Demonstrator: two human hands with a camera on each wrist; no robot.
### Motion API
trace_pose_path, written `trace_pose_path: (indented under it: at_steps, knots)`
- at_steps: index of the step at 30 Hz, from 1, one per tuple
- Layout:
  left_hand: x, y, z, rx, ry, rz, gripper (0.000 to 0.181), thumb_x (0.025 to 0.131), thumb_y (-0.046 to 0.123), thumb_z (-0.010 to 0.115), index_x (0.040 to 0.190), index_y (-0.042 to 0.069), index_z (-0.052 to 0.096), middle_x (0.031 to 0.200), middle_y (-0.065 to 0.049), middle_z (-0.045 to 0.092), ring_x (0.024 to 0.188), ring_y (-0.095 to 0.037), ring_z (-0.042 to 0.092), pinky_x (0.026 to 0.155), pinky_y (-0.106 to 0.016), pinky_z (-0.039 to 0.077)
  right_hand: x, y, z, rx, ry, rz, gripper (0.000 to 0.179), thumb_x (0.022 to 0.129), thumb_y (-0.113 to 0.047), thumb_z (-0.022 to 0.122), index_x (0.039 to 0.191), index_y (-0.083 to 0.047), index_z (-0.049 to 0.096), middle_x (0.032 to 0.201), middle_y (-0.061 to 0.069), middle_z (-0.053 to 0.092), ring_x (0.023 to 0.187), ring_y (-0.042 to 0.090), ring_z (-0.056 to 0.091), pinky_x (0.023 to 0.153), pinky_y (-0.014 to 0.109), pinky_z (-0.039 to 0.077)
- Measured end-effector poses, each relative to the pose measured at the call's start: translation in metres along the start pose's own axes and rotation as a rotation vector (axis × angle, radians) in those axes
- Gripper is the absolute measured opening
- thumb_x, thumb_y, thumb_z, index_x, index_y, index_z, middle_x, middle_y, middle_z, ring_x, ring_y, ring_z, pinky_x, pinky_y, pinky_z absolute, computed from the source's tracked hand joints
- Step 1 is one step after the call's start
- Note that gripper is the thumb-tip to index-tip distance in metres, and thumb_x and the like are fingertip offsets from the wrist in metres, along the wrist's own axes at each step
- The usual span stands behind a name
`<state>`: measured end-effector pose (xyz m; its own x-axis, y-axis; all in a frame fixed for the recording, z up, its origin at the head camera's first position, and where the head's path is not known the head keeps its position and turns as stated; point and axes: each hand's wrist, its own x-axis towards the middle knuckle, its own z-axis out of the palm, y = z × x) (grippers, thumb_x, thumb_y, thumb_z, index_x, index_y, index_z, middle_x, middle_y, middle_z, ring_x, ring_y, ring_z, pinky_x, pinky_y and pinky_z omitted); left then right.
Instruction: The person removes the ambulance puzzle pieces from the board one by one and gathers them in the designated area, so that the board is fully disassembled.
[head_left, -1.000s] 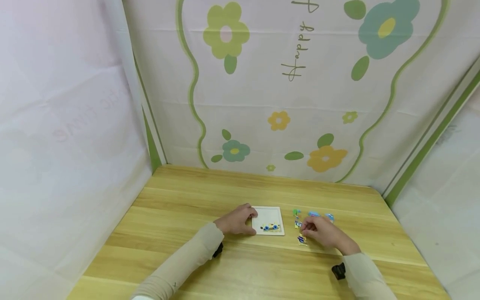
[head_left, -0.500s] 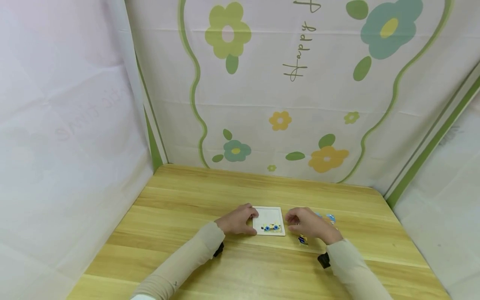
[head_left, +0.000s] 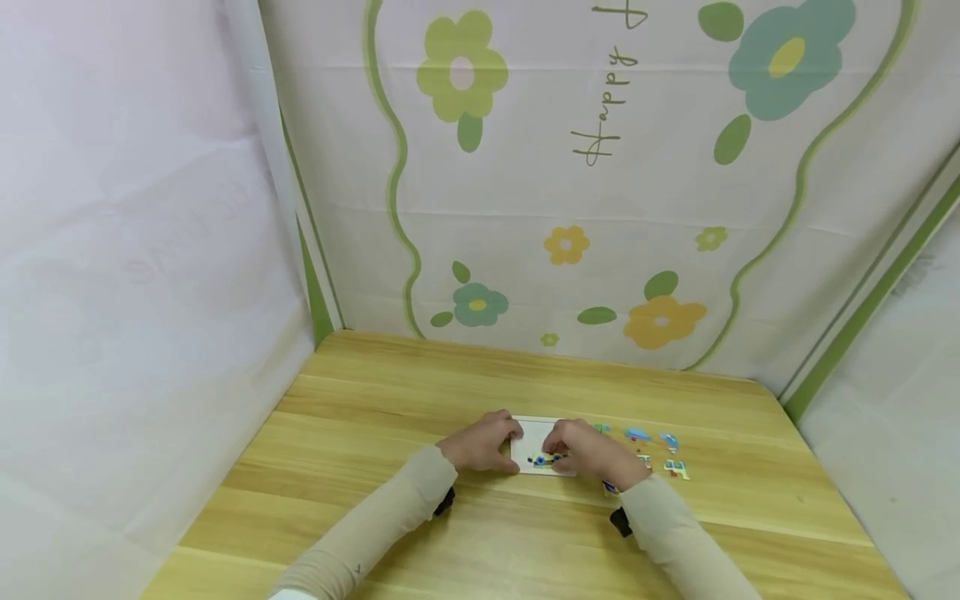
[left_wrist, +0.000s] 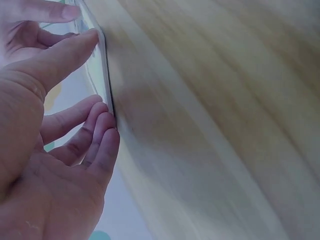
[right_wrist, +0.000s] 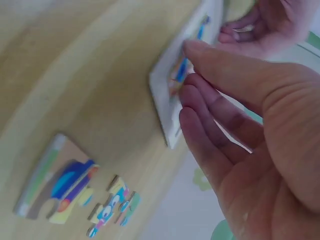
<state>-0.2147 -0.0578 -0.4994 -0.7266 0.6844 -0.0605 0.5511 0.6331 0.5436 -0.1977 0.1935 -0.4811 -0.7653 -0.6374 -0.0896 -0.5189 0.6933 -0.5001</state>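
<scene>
A white square puzzle board [head_left: 529, 432] lies flat on the wooden table. Joined pieces with blue wheels [head_left: 540, 460] sit along its near edge. My left hand [head_left: 480, 442] grips the board's left side; in the left wrist view its thumb and bent fingertips meet the rim [left_wrist: 107, 85]. Over the board's right part, my right hand [head_left: 592, 454] has thumb and fingers brought together, pinching a small puzzle piece mostly hidden behind the fingertips. The right wrist view shows those fingertips close over the blue-printed pieces [right_wrist: 181, 71].
Loose puzzle pieces lie right of the board, among them a blue one [head_left: 637, 434] and a red-and-yellow one [head_left: 675, 469]. Nearer the right wrist lies a bigger blue-and-green piece [right_wrist: 62, 187]. A printed flower cloth [head_left: 480, 192] hangs behind the wooden table [head_left: 360, 500].
My right hand has moved left from the loose pieces to above the board, uncovering pieces on the right. My left hand keeps its hold on the board's left edge.
</scene>
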Motion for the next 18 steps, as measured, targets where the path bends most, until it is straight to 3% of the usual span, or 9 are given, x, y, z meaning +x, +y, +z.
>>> trace_pose_path:
  at_steps: [9,18]
  knots:
    - [0.009,0.011,0.004,0.042,-0.003,0.049,0.05,0.092,0.029,0.085,0.132,0.005,0.068,0.122,-0.004,0.062,0.099,-0.009,0.048,0.086,-0.02,0.044,0.002,0.006,0.003,-0.049,0.003,-0.073,0.021,0.092,-0.002,0.079,0.113,-0.003,0.081,0.106,0.007,0.072,0.092,0.017,0.065,0.077,0.025,0.057]
    - [0.021,0.017,0.013,0.046,-0.031,0.067,0.044,0.092,0.03,0.085,0.129,0.01,0.071,0.121,0.001,0.063,0.1,-0.007,0.05,0.088,-0.019,0.045,-0.003,0.004,0.005,-0.096,0.057,-0.092,0.021,0.091,-0.003,0.081,0.112,-0.005,0.08,0.106,0.006,0.073,0.095,0.02,0.068,0.08,0.028,0.058]
